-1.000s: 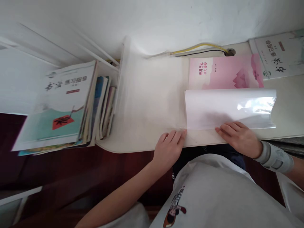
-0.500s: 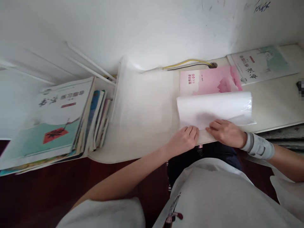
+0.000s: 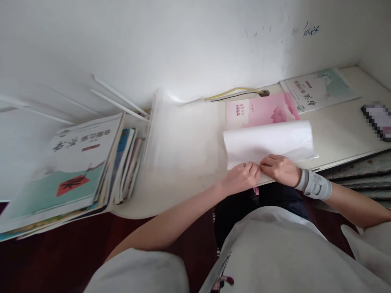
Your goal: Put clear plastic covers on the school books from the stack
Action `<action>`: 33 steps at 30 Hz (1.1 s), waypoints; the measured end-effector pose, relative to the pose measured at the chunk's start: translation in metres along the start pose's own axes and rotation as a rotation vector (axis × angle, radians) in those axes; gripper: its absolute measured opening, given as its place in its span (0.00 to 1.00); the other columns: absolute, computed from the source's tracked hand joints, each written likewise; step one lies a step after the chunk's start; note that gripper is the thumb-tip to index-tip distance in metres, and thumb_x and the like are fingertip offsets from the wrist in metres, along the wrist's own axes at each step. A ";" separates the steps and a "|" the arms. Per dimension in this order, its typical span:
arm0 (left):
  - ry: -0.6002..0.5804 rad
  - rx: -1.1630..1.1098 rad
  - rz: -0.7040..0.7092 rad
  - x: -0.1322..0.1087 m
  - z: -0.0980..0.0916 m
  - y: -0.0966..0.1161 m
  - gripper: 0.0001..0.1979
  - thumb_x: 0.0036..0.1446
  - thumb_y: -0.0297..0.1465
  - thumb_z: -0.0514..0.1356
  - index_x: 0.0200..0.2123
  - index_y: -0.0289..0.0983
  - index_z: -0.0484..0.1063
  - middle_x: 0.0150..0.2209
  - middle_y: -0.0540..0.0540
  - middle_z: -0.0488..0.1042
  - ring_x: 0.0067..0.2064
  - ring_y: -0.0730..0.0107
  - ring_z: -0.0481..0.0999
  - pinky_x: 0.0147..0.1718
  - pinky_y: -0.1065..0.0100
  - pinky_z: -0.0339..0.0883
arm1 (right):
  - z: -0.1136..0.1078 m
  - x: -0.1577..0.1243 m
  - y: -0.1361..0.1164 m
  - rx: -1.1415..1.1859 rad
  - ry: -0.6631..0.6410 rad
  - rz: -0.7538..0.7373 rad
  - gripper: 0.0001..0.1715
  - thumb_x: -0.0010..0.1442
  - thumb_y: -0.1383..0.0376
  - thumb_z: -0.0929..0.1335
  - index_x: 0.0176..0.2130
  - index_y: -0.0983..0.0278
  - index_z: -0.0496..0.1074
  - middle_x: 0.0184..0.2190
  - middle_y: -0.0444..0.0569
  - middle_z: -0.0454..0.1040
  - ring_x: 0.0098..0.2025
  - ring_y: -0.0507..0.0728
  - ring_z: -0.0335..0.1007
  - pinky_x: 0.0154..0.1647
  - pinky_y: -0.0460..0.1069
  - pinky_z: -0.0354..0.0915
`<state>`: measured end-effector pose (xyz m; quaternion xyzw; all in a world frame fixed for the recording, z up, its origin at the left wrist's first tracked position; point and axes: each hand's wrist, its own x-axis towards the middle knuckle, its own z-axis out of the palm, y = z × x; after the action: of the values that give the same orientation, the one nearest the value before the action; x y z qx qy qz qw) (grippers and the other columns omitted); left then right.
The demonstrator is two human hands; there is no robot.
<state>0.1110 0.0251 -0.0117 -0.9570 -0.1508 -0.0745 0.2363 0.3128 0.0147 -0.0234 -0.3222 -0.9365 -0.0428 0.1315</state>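
Note:
A white sheet-like piece (image 3: 269, 140) with a shiny clear plastic edge lies across the lower part of a pink book (image 3: 259, 110) with Chinese lettering. Its near edge is pinched by my left hand (image 3: 243, 177), fingers curled. My right hand (image 3: 281, 169), wearing a grey wristband (image 3: 314, 185), is closed on the same edge, its fingertips beside those of my left. The fingers hide the exact spot they grip. Whether the white piece belongs to the pink book, I cannot tell.
A transparent plastic sheet (image 3: 183, 138) lies left of the pink book on the white desk (image 3: 336, 130). Stacked books (image 3: 76, 167) stand at the left. A workbook (image 3: 320, 89) and a blurred phone (image 3: 377, 122) lie right. Cables (image 3: 238, 89) run along the wall.
My right hand has moved left along the near edge until it meets my left hand. The whole view has shifted slightly, bringing more of the phone into sight.

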 end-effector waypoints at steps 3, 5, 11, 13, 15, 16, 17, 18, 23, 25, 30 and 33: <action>0.010 0.009 0.005 0.002 0.004 -0.003 0.10 0.58 0.18 0.47 0.32 0.32 0.66 0.25 0.47 0.68 0.26 0.71 0.68 0.22 0.69 0.60 | 0.003 0.000 0.001 -0.014 0.032 -0.015 0.13 0.64 0.71 0.59 0.34 0.67 0.71 0.34 0.51 0.72 0.35 0.54 0.63 0.36 0.48 0.60; 0.033 0.015 -0.013 0.001 0.006 -0.006 0.10 0.58 0.18 0.47 0.31 0.33 0.66 0.25 0.48 0.68 0.26 0.72 0.68 0.22 0.70 0.61 | 0.006 0.000 0.002 -0.043 0.066 -0.010 0.14 0.64 0.71 0.59 0.33 0.67 0.71 0.33 0.51 0.72 0.34 0.54 0.62 0.35 0.49 0.59; 0.073 -0.053 -0.132 -0.001 0.013 -0.006 0.10 0.58 0.18 0.48 0.32 0.33 0.66 0.27 0.47 0.69 0.29 0.71 0.70 0.25 0.69 0.63 | 0.014 0.003 0.003 -0.127 0.136 0.030 0.15 0.65 0.71 0.58 0.31 0.67 0.70 0.31 0.50 0.71 0.31 0.54 0.61 0.32 0.49 0.57; 0.102 -0.090 -0.170 -0.003 0.015 -0.004 0.08 0.58 0.19 0.49 0.32 0.33 0.67 0.27 0.47 0.69 0.30 0.70 0.71 0.25 0.69 0.62 | 0.015 0.003 0.002 -0.134 0.140 0.044 0.15 0.64 0.71 0.58 0.31 0.66 0.69 0.30 0.50 0.71 0.30 0.54 0.61 0.31 0.49 0.56; 0.137 -0.120 -0.214 -0.005 0.017 -0.002 0.08 0.58 0.19 0.51 0.32 0.33 0.67 0.27 0.48 0.69 0.29 0.71 0.71 0.26 0.69 0.61 | 0.014 0.003 0.001 -0.136 0.128 0.057 0.15 0.64 0.71 0.58 0.31 0.66 0.69 0.30 0.50 0.71 0.30 0.54 0.61 0.31 0.49 0.56; 0.151 -0.127 -0.232 -0.007 0.018 -0.002 0.07 0.58 0.20 0.51 0.32 0.34 0.67 0.27 0.48 0.69 0.29 0.71 0.70 0.26 0.69 0.61 | 0.014 0.003 0.001 -0.134 0.117 0.060 0.15 0.64 0.71 0.58 0.31 0.66 0.69 0.30 0.50 0.71 0.30 0.54 0.61 0.31 0.49 0.55; 0.163 -0.126 -0.246 -0.010 0.018 -0.002 0.07 0.58 0.20 0.51 0.32 0.34 0.67 0.27 0.49 0.70 0.29 0.71 0.70 0.26 0.70 0.61 | 0.013 0.003 0.000 -0.129 0.101 0.064 0.15 0.64 0.71 0.58 0.31 0.66 0.69 0.31 0.50 0.71 0.30 0.54 0.61 0.31 0.49 0.55; 0.173 -0.119 -0.254 -0.013 0.018 -0.002 0.07 0.58 0.20 0.51 0.32 0.34 0.67 0.27 0.49 0.70 0.29 0.72 0.70 0.26 0.70 0.60 | 0.012 0.002 0.000 -0.123 0.084 0.067 0.15 0.65 0.71 0.58 0.31 0.66 0.69 0.31 0.50 0.71 0.30 0.53 0.61 0.30 0.49 0.55; 0.181 -0.036 -0.302 -0.034 0.013 -0.005 0.08 0.57 0.20 0.52 0.29 0.36 0.67 0.25 0.51 0.69 0.28 0.73 0.70 0.25 0.70 0.60 | 0.009 0.000 -0.001 -0.097 0.023 0.078 0.14 0.64 0.72 0.58 0.33 0.66 0.69 0.33 0.51 0.71 0.29 0.53 0.60 0.29 0.49 0.53; 0.157 -0.004 -0.324 -0.042 0.009 -0.006 0.09 0.57 0.20 0.51 0.29 0.36 0.67 0.24 0.51 0.68 0.28 0.74 0.69 0.25 0.70 0.60 | 0.008 0.000 -0.002 -0.100 0.023 0.083 0.14 0.63 0.73 0.58 0.34 0.67 0.69 0.33 0.52 0.71 0.29 0.53 0.60 0.28 0.49 0.53; 0.080 0.069 -0.330 -0.060 -0.004 -0.011 0.09 0.56 0.20 0.52 0.28 0.36 0.67 0.23 0.51 0.67 0.27 0.73 0.69 0.26 0.70 0.62 | 0.009 0.000 -0.004 -0.080 0.016 0.103 0.14 0.63 0.74 0.57 0.34 0.66 0.69 0.34 0.52 0.71 0.29 0.53 0.61 0.26 0.49 0.52; 0.037 0.100 -0.339 -0.072 -0.014 -0.020 0.10 0.56 0.19 0.52 0.27 0.37 0.66 0.23 0.51 0.67 0.27 0.71 0.69 0.26 0.69 0.62 | 0.010 0.001 -0.005 -0.059 0.017 0.107 0.14 0.63 0.74 0.57 0.34 0.66 0.69 0.35 0.52 0.71 0.29 0.52 0.61 0.26 0.48 0.51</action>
<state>0.0357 0.0168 -0.0061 -0.9035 -0.3090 -0.1233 0.2702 0.3068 0.0131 -0.0322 -0.3751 -0.9151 -0.0661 0.1321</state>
